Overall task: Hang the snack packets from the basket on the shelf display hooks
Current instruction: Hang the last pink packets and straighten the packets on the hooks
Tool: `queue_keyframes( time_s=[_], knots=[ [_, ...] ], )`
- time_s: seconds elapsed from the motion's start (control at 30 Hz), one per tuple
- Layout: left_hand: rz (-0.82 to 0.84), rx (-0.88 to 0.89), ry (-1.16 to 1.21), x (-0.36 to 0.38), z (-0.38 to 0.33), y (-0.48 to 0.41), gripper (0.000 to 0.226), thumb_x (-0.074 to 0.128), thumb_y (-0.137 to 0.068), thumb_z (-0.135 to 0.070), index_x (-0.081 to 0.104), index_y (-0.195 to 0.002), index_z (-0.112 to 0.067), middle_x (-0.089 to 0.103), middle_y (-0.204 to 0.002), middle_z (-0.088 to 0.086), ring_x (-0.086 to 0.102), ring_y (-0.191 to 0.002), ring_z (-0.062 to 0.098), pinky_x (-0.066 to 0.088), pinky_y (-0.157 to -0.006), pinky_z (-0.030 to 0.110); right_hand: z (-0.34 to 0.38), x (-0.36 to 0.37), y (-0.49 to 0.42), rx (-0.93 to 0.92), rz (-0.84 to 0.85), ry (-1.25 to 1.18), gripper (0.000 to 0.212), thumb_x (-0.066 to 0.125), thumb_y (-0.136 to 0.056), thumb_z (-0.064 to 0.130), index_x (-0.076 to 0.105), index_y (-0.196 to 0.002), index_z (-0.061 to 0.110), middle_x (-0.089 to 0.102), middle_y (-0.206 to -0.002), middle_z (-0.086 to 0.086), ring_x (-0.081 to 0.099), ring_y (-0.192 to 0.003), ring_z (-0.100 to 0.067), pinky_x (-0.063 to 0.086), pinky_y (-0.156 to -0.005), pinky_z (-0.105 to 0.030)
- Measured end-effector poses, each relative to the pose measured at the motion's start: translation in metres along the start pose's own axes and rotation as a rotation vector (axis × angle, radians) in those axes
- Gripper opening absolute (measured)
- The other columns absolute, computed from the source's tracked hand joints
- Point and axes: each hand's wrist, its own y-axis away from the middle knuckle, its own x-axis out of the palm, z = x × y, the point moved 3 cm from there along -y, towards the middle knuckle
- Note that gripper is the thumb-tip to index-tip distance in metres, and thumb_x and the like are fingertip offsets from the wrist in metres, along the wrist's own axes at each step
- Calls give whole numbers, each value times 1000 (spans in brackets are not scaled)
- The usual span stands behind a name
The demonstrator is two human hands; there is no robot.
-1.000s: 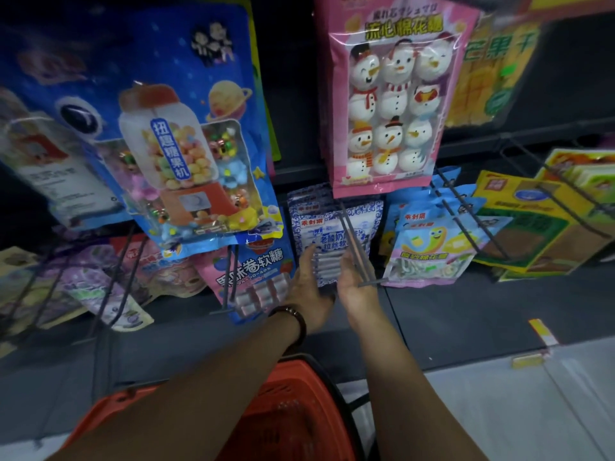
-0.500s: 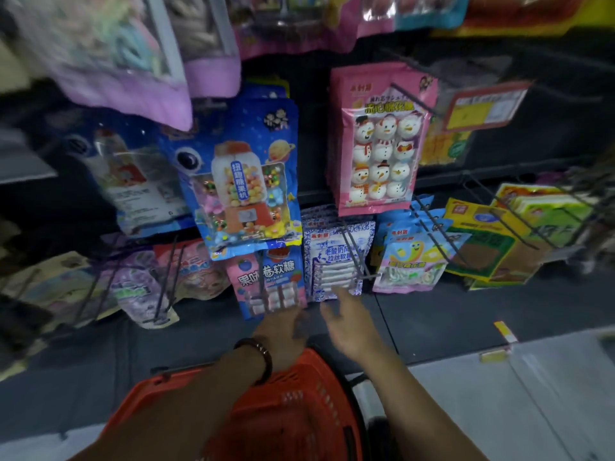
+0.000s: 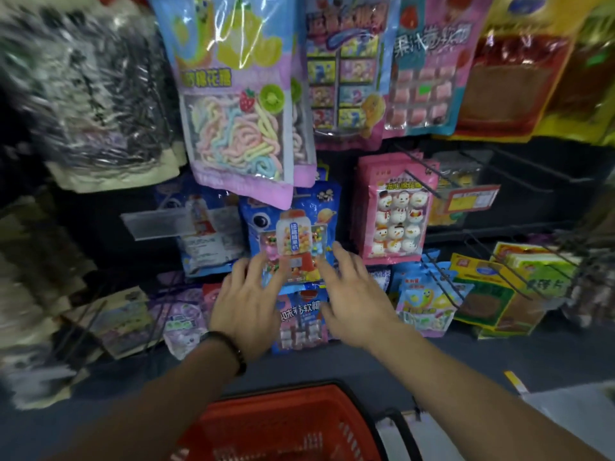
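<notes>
1. You are standing over the red basket (image 3: 283,424); its visible part is showing no packets, though much of it is out of view.
2. You are holding your left hand (image 3: 244,304) and right hand (image 3: 354,301) open, fingers spread, gripping nothing.
3. Beyond them, the blue gumball packet (image 3: 293,234) and its neighbours are already hanging on the hooks (image 3: 422,176), suggesting hanging is well along.

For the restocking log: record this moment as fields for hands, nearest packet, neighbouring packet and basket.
left hand: left hand open, fingers spread, holding nothing
right hand: right hand open, empty, reaching forward
nearest packet: blue gumball-machine packet hanging just beyond both hands
neighbouring packet: pink snowman packet, hanging to its right
basket: red basket below the arms, contents not visible
</notes>
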Motion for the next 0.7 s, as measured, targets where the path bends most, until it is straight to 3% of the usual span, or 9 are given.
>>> queue_keyframes(
  time_s=[0.13, 0.23, 0.4, 0.7],
  knots=[
    [126, -30, -89, 0, 8, -14, 90, 57, -94, -35, -1, -162, -46, -12, -174, 12, 13, -154, 50, 26, -124, 60, 7, -1, -22, 1, 54, 103, 96, 63, -100, 35, -4, -169, 27, -28, -173, -9, -10, -163, -40, 25, -129, -57],
    [186, -54, -99, 7, 12, -25, 95, 54, -98, -41, -17, -160, -48, -29, -171, 10, 5, -157, 49, 24, -125, 61, 8, 5, -35, 35, 100, 105, 103, 65, -100, 34, -11, -168, 30, -35, -171, -9, -12, -163, -40, 24, -129, -58],
    [218, -96, -112, 14, 20, -50, 105, 58, -95, -53, -25, -160, -41, -36, -168, 8, 2, -158, 48, 27, -123, 61, 6, 6, -61, 17, 86, 129, 107, 68, -97, 33, -12, -167, 32, -30, -172, -13, -6, -162, -41, 31, -126, -57],
    [277, -117, -27, 21, 30, -77, 116, 68, -90, -47, -23, -161, -41, -34, -169, 1, 9, -156, 42, 35, -119, 59, -1, 4, -93, 7, 66, 181, 109, 73, -93, 33, -8, -166, 33, -23, -173, -16, -1, -161, -41, 41, -119, -57]
  ],
)
